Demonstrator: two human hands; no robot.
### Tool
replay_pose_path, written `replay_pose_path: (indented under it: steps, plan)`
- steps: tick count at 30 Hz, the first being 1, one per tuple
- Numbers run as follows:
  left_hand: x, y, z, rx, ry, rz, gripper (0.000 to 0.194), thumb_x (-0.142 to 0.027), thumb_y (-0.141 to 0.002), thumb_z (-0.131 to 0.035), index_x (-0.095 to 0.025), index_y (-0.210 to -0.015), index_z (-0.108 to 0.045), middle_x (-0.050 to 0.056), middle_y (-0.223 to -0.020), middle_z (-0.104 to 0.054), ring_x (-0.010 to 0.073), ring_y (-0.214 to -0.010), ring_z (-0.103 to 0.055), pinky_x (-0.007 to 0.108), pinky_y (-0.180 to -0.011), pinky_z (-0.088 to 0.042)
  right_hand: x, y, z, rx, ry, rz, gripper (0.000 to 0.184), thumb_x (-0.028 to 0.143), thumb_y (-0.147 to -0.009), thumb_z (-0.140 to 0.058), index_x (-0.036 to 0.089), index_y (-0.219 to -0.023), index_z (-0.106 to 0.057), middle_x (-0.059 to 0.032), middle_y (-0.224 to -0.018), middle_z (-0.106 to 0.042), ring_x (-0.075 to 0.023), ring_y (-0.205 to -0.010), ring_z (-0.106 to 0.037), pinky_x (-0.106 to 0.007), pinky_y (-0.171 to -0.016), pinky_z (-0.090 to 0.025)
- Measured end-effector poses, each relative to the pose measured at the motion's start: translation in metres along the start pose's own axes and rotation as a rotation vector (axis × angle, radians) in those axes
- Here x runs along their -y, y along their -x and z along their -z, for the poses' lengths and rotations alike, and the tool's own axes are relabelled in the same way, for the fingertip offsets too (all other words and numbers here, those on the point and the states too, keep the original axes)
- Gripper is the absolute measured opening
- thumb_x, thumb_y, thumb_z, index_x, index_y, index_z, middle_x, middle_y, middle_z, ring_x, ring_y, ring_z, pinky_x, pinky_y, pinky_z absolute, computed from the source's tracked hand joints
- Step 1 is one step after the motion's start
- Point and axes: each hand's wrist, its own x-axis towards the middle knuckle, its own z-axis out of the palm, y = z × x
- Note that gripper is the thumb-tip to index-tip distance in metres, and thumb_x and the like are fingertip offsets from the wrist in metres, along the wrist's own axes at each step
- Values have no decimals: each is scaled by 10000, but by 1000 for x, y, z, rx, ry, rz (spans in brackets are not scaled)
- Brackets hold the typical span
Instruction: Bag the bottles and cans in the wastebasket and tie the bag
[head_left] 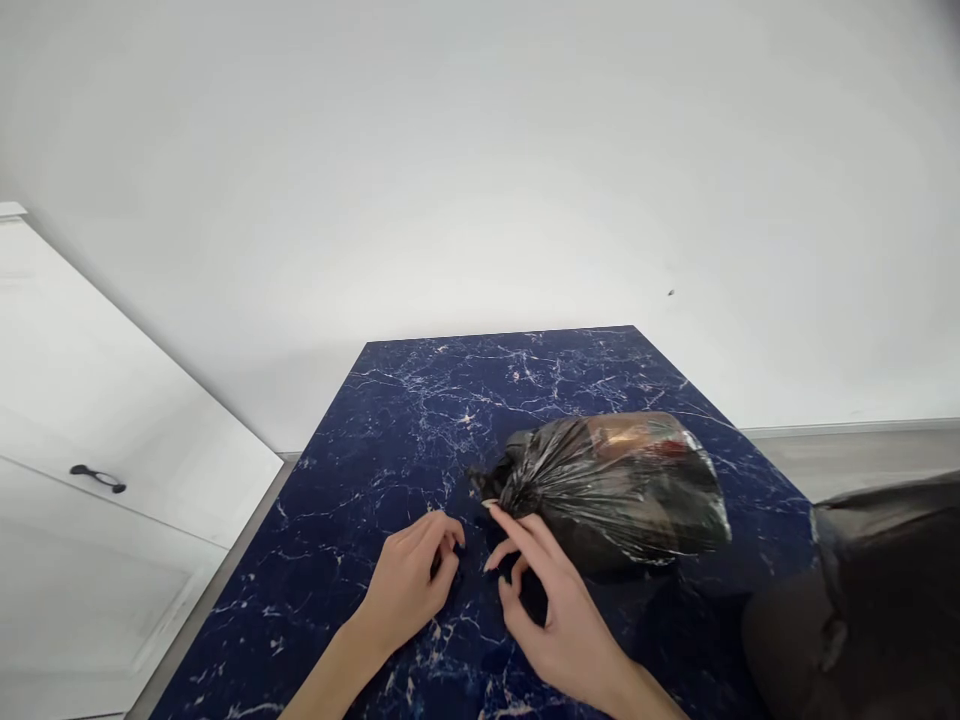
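Note:
A black plastic bag (626, 480) lies on its side on the dark blue marbled table (420, 400). Its thin film shows orange and red patches of the contents, which I cannot make out. The gathered neck of the bag points left. My right hand (555, 610) is just in front of that neck, fingers apart, with the index fingertip at the twisted plastic. To the left, apart from the bag, my left hand (412, 570) is loosely closed, fingers curled toward the thumb. Nothing shows between its fingertips.
At the lower right is another dark, bulky plastic-covered thing (892, 590), partly cut off by the picture's edge. A white cabinet (97, 400) with a black handle (97, 478) stands on the left. Behind the table rises a white wall (480, 170).

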Motion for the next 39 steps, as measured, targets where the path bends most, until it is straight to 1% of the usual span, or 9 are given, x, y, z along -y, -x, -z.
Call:
replay_pose_path:
  steps: [2,5,9,14,21,28,32,34,39]
  plan:
    - [-1,-1,0,-85,10,14,134,-213,-1064,-518,-231,-1197,-524,34,-1000,-649,173,-819,-655,272,-702,-517,9,4,-1,99,-11,-1,749,206,-1035,-548,423,-1716,-327,-73,-1256,-645,-157,-868,-680,-322,-856,-656]
    - [1,0,-1,-190,53,4,445,-302,-1009,-652,-236,-1391,-434,85,-1177,-633,200,-939,-693,313,-787,-590,22,8,-1,202,7,-10,820,170,-968,-614,476,-1690,-372,-57,-1270,-690,-175,-873,-713,-355,-885,-676]
    - [8,3,-2,-160,125,56,286,-251,-993,-604,-239,-1268,-529,89,-1131,-702,224,-940,-741,334,-802,-602,27,12,-8,296,-86,9,899,131,-902,-654,511,-1673,-391,-36,-1317,-729,-178,-839,-740,-349,-851,-692]
    - [12,6,-2,-183,137,175,124,-235,-1027,-483,-229,-1056,-604,53,-854,-726,234,-741,-720,313,-665,-548,16,22,-26,76,-94,17,928,202,-863,-676,484,-1689,-363,-63,-1521,-629,-146,-763,-713,-347,-763,-700]
    - [8,-1,8,-312,252,439,315,-432,-1148,-383,-231,-1248,-604,-35,-662,-589,175,-494,-580,264,-478,-432,12,24,-26,-124,118,20,859,345,-950,-649,484,-1717,-289,-74,-1396,-697,-230,-849,-758,-552,-944,-673]
    - [10,-8,11,-423,334,660,473,-622,-1115,-403,-246,-1239,-662,70,-1043,-693,249,-910,-697,350,-740,-571,9,31,-20,-349,265,33,818,373,-1010,-636,486,-1724,-255,-101,-1575,-597,-312,-992,-781,-496,-823,-704]
    - [14,-8,8,-455,334,629,409,-585,-1111,-418,-259,-1313,-561,84,-1139,-668,262,-1036,-683,399,-878,-582,11,24,-9,-402,255,187,764,220,-1070,-521,442,-1738,-223,-124,-1389,-707,-273,-993,-798,-451,-808,-701]
    - [14,-9,12,-555,252,556,370,-527,-1086,-511,-263,-1344,-488,101,-1239,-606,263,-1118,-649,436,-980,-566,16,18,-2,-392,207,274,795,152,-1060,-512,435,-1741,-214,-109,-1272,-741,-221,-894,-801,-387,-744,-698]
    - [-7,-12,36,-906,-304,95,576,-277,-876,-797,-253,-1304,-412,158,-1363,-472,332,-1288,-546,495,-990,-547,42,13,6,-504,134,297,785,112,-1054,-501,447,-1724,-269,-154,-1444,-627,-210,-860,-800,-361,-644,-668]
